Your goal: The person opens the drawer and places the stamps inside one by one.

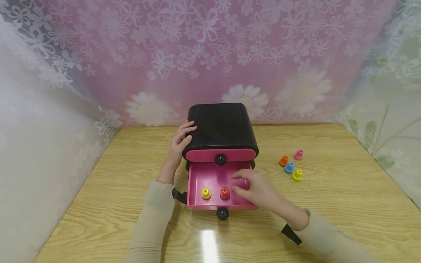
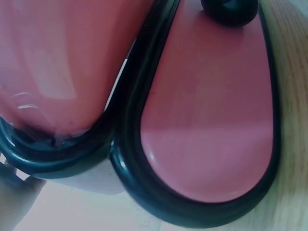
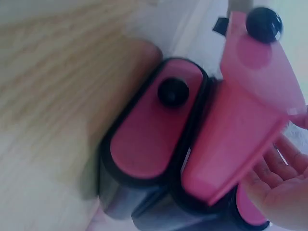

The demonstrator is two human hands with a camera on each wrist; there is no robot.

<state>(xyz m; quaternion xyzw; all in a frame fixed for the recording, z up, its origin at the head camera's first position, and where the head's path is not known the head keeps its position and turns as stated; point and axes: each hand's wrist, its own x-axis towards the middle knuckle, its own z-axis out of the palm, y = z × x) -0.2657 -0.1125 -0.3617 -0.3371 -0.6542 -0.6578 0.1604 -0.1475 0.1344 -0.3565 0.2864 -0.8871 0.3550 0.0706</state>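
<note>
A small black drawer cabinet [image 1: 220, 124] with pink drawers stands on the table. Its middle drawer [image 1: 205, 175] is pulled out; the top drawer [image 1: 200, 156] and bottom drawer [image 3: 149, 134] are closed. Inside the pulled-out drawer stand a yellow stepped plastic peg [image 1: 206, 194] and a red one [image 1: 225, 193]. My left hand [image 1: 180, 144] rests against the cabinet's left side, fingertips on the top edge. Over the right part of the drawer hovers my right hand [image 1: 258, 186], thumb and index finger apart, with nothing seen between them.
Right of the cabinet, on the wooden table [image 1: 115, 182], stand an orange peg [image 1: 284, 161], a pink peg [image 1: 299, 155], a blue peg [image 1: 289, 168] and another yellow peg [image 1: 297, 175]. Flowered cloth [image 1: 158, 54] hangs behind and at both sides.
</note>
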